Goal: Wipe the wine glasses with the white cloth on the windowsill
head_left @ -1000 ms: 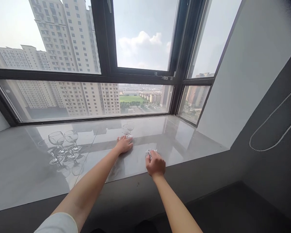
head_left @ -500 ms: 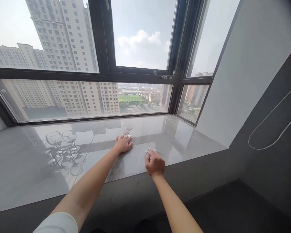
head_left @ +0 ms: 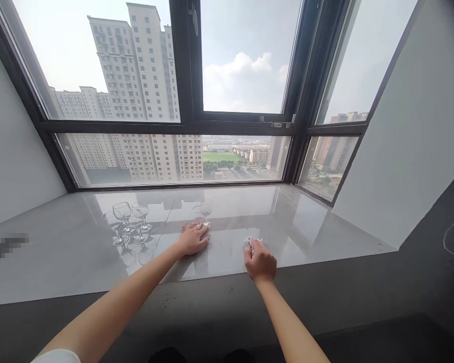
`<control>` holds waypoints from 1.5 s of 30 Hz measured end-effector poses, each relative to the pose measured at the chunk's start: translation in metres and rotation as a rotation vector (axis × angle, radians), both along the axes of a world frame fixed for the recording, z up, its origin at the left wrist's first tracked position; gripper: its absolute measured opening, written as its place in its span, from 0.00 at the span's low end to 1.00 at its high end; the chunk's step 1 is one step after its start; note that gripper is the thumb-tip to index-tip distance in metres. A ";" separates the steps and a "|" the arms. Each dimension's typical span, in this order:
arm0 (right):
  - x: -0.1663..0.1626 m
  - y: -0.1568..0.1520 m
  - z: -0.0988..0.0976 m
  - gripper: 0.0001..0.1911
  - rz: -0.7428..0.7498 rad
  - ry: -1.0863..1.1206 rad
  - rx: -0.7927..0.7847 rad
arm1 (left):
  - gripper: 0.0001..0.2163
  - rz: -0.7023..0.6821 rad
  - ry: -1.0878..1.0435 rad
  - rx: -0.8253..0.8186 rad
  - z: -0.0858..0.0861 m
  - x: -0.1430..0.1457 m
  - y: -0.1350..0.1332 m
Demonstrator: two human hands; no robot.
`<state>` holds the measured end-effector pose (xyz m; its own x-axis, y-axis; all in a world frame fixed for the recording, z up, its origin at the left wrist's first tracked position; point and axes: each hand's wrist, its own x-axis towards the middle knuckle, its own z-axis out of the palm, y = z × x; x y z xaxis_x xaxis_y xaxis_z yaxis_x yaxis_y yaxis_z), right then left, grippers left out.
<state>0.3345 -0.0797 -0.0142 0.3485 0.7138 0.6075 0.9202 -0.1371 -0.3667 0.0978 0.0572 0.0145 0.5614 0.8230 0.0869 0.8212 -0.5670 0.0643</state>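
glass check: where's the stemmed glass [head_left: 206, 213] relative to the left hand [head_left: 194, 239]?
– just past the index finger, toward the window [head_left: 242, 130] and slightly right. upright, long axis vertical, foot on the sill [head_left: 306, 237].
– is that hand clamped on it?
– no, fingers spread apart, palm down. fingertips are right at the foot; can't tell whether they press on it.
– single glass there?
– a faint bowl outline [head_left: 197, 209] overlaps just left of it. can't tell if glass or reflection.
– right hand [head_left: 263, 259]?
– curled tight round a crumpled white wad [head_left: 248, 244], cloth or paper, can't tell. it's to the right, nearer the sill's front edge.
– so which hand's nearer the glass?
– left, clearly. my read: any move on the stem turns on that. glass stands right ahead of the left index finger; the right would have to come across leftward and forward, and it's occupied.
– other glasses?
– group of glasses [head_left: 126, 222] well left of the left hand, same sill. i'd judge low knock risk unless the left arm [head_left: 113, 305] swings outward.
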 end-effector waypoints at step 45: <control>0.002 0.000 -0.005 0.09 0.003 -0.014 -0.050 | 0.28 0.286 0.026 -0.033 0.005 -0.236 -0.101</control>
